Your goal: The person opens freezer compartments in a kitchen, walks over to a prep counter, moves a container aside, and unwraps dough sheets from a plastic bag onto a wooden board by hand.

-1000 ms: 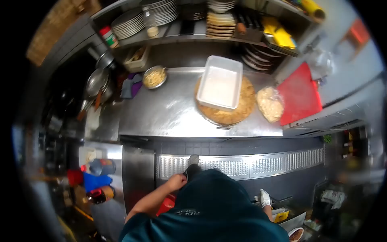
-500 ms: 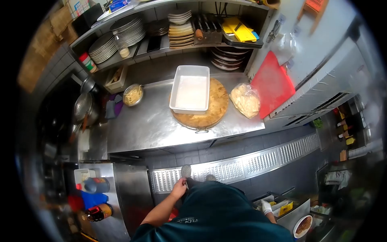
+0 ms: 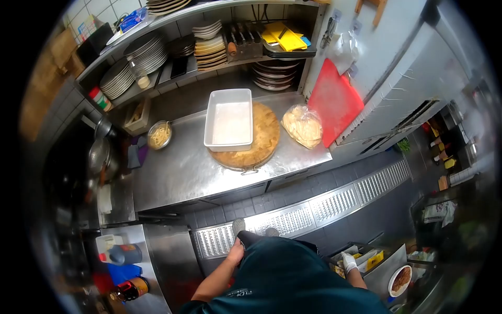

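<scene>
My left hand [image 3: 237, 253], bare, hangs beside my leg at the edge of my dark green top. Its fingers are partly hidden against dark cloth, so I cannot see whether they hold anything. My right hand [image 3: 349, 262] wears a white glove and reaches down at my right side into an open drawer-like container [image 3: 362, 268]. Yellow and white packets [image 3: 374, 260] stand beside it there. The gloved fingers are too small and hidden to read. In front of me, a white plastic tub [image 3: 228, 121] sits on a round wooden chopping board [image 3: 265, 137].
A bag of pale, flat pieces [image 3: 302, 126] and a bowl of pale strips [image 3: 159, 135] stand on the steel counter [image 3: 175, 172]. A red cutting board [image 3: 336, 102] leans at the right. Stacked plates [image 3: 210, 51] fill the shelf. A metal floor grate [image 3: 334, 204] runs below the counter.
The camera view has shifted, so the counter things sit further left. My gloved right hand and forearm show more fully over the container. My left hand is still beside my leg, slightly lower in view.
</scene>
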`<act>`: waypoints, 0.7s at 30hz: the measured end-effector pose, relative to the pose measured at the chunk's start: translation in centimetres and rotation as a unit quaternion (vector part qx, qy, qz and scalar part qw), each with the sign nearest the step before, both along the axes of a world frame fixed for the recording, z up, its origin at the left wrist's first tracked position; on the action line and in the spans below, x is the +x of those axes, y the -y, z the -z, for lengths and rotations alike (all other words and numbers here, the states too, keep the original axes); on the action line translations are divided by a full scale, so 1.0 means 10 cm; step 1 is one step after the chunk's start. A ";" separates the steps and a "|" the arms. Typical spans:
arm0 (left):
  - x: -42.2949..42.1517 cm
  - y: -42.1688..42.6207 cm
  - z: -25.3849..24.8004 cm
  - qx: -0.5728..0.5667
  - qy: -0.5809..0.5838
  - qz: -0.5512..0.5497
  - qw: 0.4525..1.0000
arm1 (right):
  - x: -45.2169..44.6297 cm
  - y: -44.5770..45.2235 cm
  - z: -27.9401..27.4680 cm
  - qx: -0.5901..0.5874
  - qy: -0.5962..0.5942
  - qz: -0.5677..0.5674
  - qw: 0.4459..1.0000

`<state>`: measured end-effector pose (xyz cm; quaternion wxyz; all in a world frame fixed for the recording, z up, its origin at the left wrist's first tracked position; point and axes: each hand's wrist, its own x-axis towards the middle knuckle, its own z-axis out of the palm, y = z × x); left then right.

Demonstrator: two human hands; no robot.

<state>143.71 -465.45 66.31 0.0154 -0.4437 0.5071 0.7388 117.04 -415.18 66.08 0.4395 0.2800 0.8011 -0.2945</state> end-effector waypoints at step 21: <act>-0.20 0.14 0.48 -0.413 -0.048 0.397 0.818 | -0.35 0.34 -0.09 -0.009 -0.105 -0.193 0.975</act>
